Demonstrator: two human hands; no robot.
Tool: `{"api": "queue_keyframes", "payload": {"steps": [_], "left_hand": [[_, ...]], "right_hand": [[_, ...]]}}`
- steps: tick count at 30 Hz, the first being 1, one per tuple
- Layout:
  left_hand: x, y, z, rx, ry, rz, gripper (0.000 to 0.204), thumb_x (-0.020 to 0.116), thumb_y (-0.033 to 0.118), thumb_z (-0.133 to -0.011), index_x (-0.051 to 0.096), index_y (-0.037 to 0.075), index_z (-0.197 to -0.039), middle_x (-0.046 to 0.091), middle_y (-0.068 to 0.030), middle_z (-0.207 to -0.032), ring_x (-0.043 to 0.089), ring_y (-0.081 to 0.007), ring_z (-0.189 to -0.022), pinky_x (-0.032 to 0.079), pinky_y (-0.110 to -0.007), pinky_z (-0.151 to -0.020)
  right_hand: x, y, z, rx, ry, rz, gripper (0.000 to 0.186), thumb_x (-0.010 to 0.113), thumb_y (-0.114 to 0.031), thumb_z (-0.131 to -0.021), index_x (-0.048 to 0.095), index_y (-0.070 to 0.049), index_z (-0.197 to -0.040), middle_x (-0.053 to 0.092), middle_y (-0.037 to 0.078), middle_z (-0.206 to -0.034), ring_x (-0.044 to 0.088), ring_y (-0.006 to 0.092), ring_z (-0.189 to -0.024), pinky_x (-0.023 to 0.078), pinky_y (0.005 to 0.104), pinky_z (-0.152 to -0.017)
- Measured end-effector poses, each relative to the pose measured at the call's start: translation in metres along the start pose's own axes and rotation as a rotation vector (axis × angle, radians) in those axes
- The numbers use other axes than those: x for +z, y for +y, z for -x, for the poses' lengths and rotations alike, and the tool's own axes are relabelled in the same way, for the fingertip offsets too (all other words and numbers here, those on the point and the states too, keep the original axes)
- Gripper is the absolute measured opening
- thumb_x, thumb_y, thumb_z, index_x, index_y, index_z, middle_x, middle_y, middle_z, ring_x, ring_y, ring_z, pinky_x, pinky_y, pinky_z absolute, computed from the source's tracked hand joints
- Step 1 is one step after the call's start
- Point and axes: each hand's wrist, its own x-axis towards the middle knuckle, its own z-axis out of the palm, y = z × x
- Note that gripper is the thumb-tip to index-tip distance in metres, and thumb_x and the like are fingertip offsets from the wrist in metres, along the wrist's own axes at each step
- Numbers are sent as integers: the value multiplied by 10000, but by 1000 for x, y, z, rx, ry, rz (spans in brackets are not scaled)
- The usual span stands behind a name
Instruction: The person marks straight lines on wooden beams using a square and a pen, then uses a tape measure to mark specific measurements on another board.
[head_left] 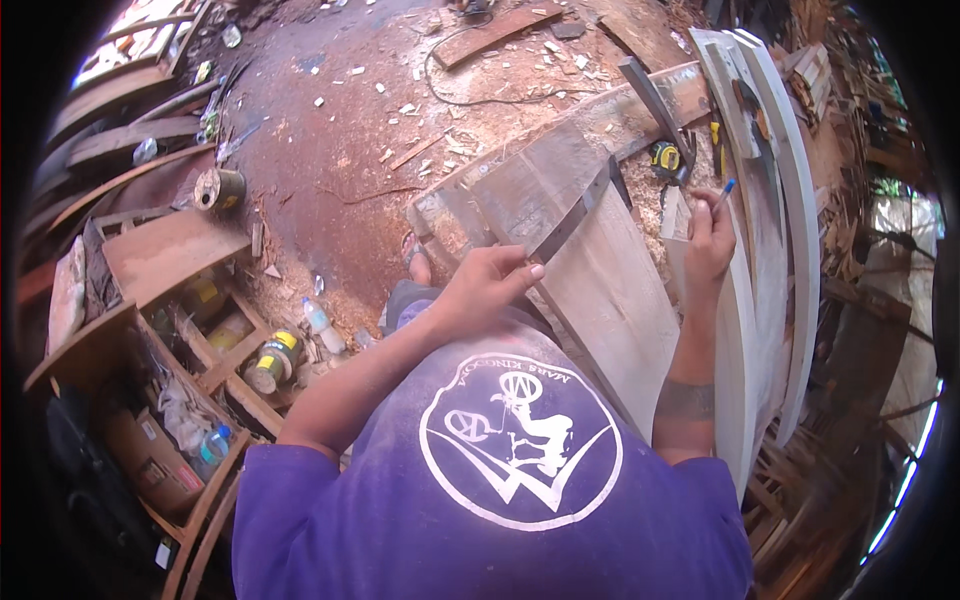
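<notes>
Left-hand fingers (pixel 512 257) and thumb are closed about the near end of the square (pixel 572 226); its dark blade runs forward and to the right, away from the left hand (pixel 482 292), across a pale board (pixel 610 265). Right hand (pixel 708 245): fingers bent round a pen (pixel 729 186), blue end up, well apart from the square and to its right. Just beyond the right hand, a tape measure (pixel 665 157) sits among shavings. Outward: long planks (pixel 790 200) at right; chip-strewn floor (pixel 290 150) ahead.
</notes>
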Motion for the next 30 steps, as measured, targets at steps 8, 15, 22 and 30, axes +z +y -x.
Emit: {"api": "queue_keyframes", "payload": {"steps": [8, 15, 22, 30], "left_hand": [[1, 53, -16, -125, -254, -62, 337, 659, 296, -1031, 712, -34, -985, 644, -39, -755, 574, -116, -729, 491, -358, -675], [31, 22, 20, -43, -549, 39, 382, 683, 283, -1010, 620, -36, -808, 486, -51, -609, 475, -130, -608, 403, -353, -582], [24, 32, 12, -150, -647, 76, 350, 676, 314, -1025, 699, 1, -871, 544, 11, -639, 490, -86, -589, 396, -311, -537], [15, 41, 55, -247, -548, 5, 412, 681, 387, -1032, 730, -1, -902, 586, 22, -688, 541, -81, -634, 414, -274, -571]], "right_hand": [[-49, 8, 113, 335, 43, 388, 445, 745, -263, -987, 661, 22, -1319, 415, -60, -708, 396, 64, -659, 353, 273, -594], [-68, 8, 208, 407, 255, 427, 435, 790, -277, -948, 696, 25, -1247, 399, -52, -703, 361, 83, -640, 327, 300, -583], [-80, 23, 251, 533, -60, 336, 375, 821, -266, -896, 739, 37, -1101, 419, -75, -688, 408, 64, -645, 333, 296, -585], [-80, 60, 293, 710, -26, -231, 222, 737, -258, -979, 631, -78, -902, 487, -78, -649, 393, 36, -475, 300, 243, -446]]}}
